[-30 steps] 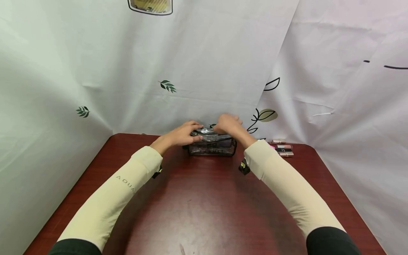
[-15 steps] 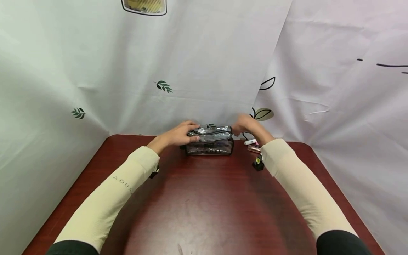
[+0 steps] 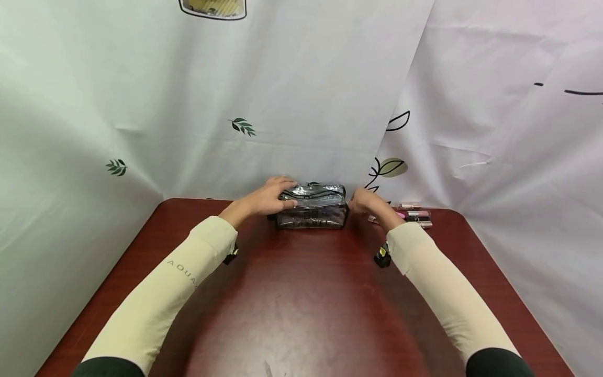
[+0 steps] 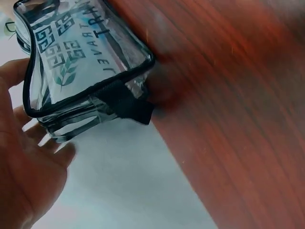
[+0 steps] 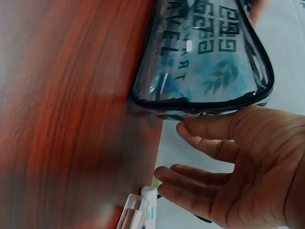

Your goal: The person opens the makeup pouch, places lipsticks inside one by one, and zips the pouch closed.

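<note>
A clear toiletry bag [image 3: 312, 215] with black piping and printed lettering stands at the back of the table. My left hand [image 3: 268, 198] grips its left end, thumb at the front and fingers over the top and behind; the left wrist view shows this hand [image 4: 28, 148] beside a black side tab [image 4: 126, 102]. At the other end is my right hand [image 3: 365, 201]. In the right wrist view that hand [image 5: 243, 162] has thumb and forefinger together against the bag's [image 5: 205, 62] end, other fingers bent. Whether a zipper pull sits between those fingertips is hidden.
Several small cosmetic tubes [image 3: 418, 213] lie at the back right, partly behind the right wrist. A white tube and a clear-capped one [image 5: 133, 210] show near the right fingers. White printed cloth [image 3: 301, 94] hangs behind the red-brown table [image 3: 292, 293].
My right hand has travelled along the bag's top from its middle to the right end, then down that end. The bag's top now looks flatter. My left hand keeps its hold.
</note>
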Motion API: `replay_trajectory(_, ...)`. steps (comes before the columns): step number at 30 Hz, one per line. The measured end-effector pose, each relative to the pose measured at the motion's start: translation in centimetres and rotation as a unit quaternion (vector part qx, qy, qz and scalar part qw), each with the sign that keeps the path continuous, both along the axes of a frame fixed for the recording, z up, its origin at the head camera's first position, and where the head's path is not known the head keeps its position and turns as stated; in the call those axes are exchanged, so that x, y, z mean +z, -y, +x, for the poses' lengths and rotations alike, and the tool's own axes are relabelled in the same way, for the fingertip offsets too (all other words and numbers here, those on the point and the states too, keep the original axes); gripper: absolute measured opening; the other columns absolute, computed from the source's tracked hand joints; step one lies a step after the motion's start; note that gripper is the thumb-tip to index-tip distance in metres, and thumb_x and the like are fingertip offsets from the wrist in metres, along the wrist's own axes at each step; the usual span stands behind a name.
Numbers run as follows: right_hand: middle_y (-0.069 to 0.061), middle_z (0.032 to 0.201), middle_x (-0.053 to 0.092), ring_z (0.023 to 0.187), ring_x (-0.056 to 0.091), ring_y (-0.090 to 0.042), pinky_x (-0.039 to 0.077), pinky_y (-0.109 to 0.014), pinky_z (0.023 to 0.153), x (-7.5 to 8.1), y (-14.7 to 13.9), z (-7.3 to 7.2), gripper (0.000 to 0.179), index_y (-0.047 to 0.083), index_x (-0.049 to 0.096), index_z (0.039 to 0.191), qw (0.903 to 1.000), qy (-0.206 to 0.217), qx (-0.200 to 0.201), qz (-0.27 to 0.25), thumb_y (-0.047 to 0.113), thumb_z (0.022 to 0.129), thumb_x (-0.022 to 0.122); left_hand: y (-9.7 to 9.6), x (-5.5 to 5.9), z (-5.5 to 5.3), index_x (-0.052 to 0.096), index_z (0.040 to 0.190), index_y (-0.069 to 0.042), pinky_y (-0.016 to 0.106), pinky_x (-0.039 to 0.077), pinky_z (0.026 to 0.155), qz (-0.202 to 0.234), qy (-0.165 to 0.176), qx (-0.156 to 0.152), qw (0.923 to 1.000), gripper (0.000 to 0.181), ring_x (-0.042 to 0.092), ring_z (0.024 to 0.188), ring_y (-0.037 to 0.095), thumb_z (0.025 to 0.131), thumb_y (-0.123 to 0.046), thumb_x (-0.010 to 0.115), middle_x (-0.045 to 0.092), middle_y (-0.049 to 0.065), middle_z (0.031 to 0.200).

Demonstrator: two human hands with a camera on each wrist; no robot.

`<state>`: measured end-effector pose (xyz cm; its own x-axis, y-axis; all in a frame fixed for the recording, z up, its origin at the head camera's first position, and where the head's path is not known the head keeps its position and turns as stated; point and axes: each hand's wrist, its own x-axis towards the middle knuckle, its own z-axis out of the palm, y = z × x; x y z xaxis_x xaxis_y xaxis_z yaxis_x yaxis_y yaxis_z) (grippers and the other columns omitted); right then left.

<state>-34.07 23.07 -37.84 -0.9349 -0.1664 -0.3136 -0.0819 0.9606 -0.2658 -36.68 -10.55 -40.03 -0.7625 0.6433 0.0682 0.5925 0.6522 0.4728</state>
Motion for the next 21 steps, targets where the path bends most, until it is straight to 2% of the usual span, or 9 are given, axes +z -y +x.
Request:
replay_trajectory(1, 0.0, 0.069, 0.05, 0.064, 0.05, -0.018, 0.044, -0.032, 0.061, -0.9, -0.7, -0.8, 0.031, 0.015, 0.051, 0.064, 0.9998, 0.001, -0.002, -0.019, 0.011, 0.094, 0.048, 0.3, -0.7, -0.8, 0.046, 0.174, -0.014, 0.067, 0.02, 0.14, 0.017, -0.019, -0.005, 0.9997, 0.088, 0.019, 0.174, 0.043, 0.106, -0.067, 0.064, 0.037, 0.014, 0.184)
replay_trajectory(2, 0.003, 0.065, 0.046, 0.06, 0.044, -0.015, 0.041, -0.033, 0.059, -2.0, -1.4, -1.8, 0.031, 0.017, 0.049, 0.062, 0.9994, 0.0, 0.001, -0.035, 0.011, 0.093, 0.047, 0.2, 0.3, 0.3, 0.052, 0.17, -0.011, 0.067, 0.023, 0.139, 0.03, -0.033, 0.0, 0.999, 0.082, 0.024, 0.172, 0.044, 0.106, -0.061, 0.068, 0.042, 0.016, 0.18)
replay_trajectory(3, 0.005, 0.061, 0.04, 0.056, 0.04, -0.014, 0.038, -0.032, 0.057, -3.3, -2.2, -2.9, 0.034, 0.022, 0.041, 0.061, 0.9988, 0.004, 0.001, -0.049, 0.011, 0.093, 0.046, 0.2, 0.2, 0.4, 0.059, 0.166, -0.012, 0.066, 0.027, 0.137, 0.045, -0.055, 0.005, 0.9974, 0.078, 0.03, 0.168, 0.043, 0.105, -0.061, 0.069, 0.048, 0.015, 0.176)
replay_trajectory(5, 0.009, 0.055, 0.035, 0.051, 0.037, -0.012, 0.034, -0.031, 0.053, -5.5, -3.6, -4.6, 0.037, 0.025, 0.039, 0.058, 0.9972, -0.001, 0.017, -0.073, 0.013, 0.092, 0.045, 0.2, 0.2, 0.8, 0.07, 0.153, -0.01, 0.064, 0.038, 0.13, 0.073, -0.109, 0.012, 0.9913, 0.064, 0.043, 0.157, 0.042, 0.106, -0.054, 0.07, 0.059, 0.016, 0.164)
replay_trajectory(8, 0.008, 0.055, 0.038, 0.053, 0.039, -0.013, 0.037, -0.031, 0.056, -4.8, -3.5, -3.4, 0.039, 0.023, 0.043, 0.058, 0.9958, -0.013, 0.036, -0.083, 0.013, 0.095, 0.046, -0.6, 2.8, 4.5, 0.079, 0.136, -0.002, 0.062, 0.049, 0.116, 0.067, -0.163, 0.04, 0.9836, 0.039, 0.057, 0.136, 0.043, 0.109, -0.027, 0.068, 0.068, 0.02, 0.141)
replay_trajectory(9, 0.007, 0.058, 0.043, 0.056, 0.043, -0.015, 0.04, -0.032, 0.059, -4.0, -3.2, -2.4, 0.037, 0.02, 0.049, 0.059, 0.9957, -0.019, 0.036, -0.083, 0.013, 0.096, 0.048, -0.7, 2.9, 4.8, 0.078, 0.135, 0.0, 0.06, 0.05, 0.114, 0.058, -0.168, 0.043, 0.9831, 0.037, 0.058, 0.133, 0.042, 0.11, -0.024, 0.066, 0.069, 0.02, 0.138)
replay_trajectory(12, -0.003, 0.075, 0.064, 0.072, 0.056, -0.022, 0.05, -0.038, 0.071, -0.8, -2.1, 1.0, 0.028, 0.008, 0.071, 0.077, 0.9956, -0.032, 0.027, -0.084, 0.014, 0.101, 0.058, -0.9, 3.2, 5.3, 0.073, 0.146, 0.002, 0.057, 0.05, 0.115, 0.016, -0.139, 0.052, 0.9888, 0.042, 0.055, 0.135, 0.039, 0.113, -0.021, 0.06, 0.065, 0.019, 0.143)
replay_trajectory(15, -0.011, 0.098, 0.077, 0.084, 0.063, -0.026, 0.053, -0.044, 0.079, 0.2, -2.8, 2.5, 0.021, 0.005, 0.081, 0.1, 0.9933, -0.048, 0.019, -0.103, 0.02, 0.103, 0.067, -0.9, 3.2, 5.4, 0.065, 0.156, 0.001, 0.057, 0.047, 0.12, -0.001, -0.094, 0.055, 0.994, 0.049, 0.051, 0.141, 0.039, 0.115, -0.025, 0.056, 0.059, 0.02, 0.151)
replay_trajectory(21, -0.006, 0.085, 0.079, 0.072, 0.069, -0.023, 0.053, -0.039, 0.07, -4.5, -8.8, -0.9, 0.023, 0.012, 0.078, 0.096, 0.9863, -0.109, 0.039, -0.118, 0.034, 0.103, 0.077, -0.5, 3.3, 5.3, 0.06, 0.161, 0.0, 0.06, 0.043, 0.124, -0.02, -0.067, 0.049, 0.9963, 0.057, 0.046, 0.148, 0.041, 0.113, -0.031, 0.057, 0.051, 0.02, 0.158)
